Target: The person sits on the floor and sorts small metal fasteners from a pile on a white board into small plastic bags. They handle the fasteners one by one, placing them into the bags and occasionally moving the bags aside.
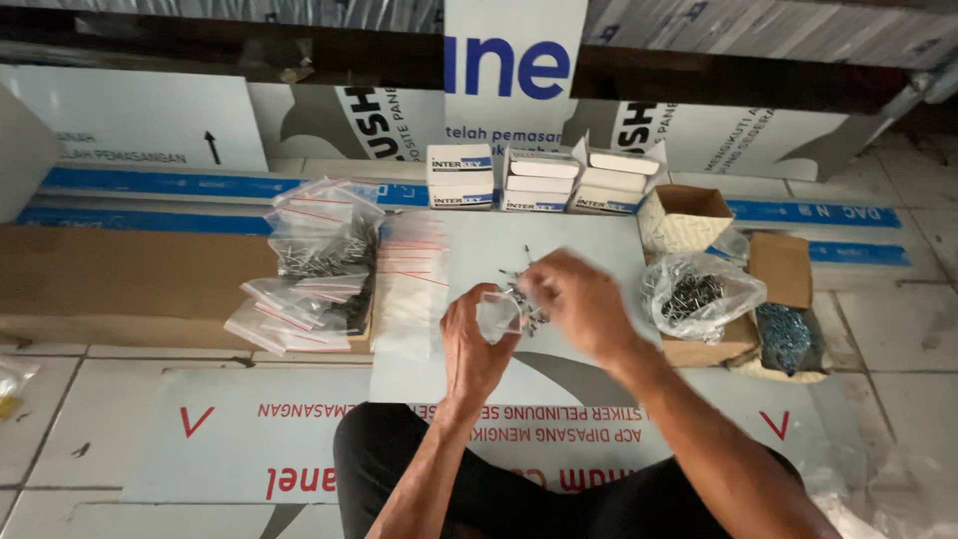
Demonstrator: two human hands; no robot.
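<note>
Holding a small clear bag (498, 316) open with the left hand (473, 344) while the right hand (579, 299) pinches small dark screws (526, 289) at its mouth, above the white panel's (589, 240) middle, filled bags (314, 274) piled at its left edge

Hardware storeroom floor: stacked panels (150, 120), screw boxes (539, 180), bagged screws (699, 294).

Small clear plastic bag (497, 315), held open above white panel; dark screws (527, 295), apparently, at mouth.
</note>
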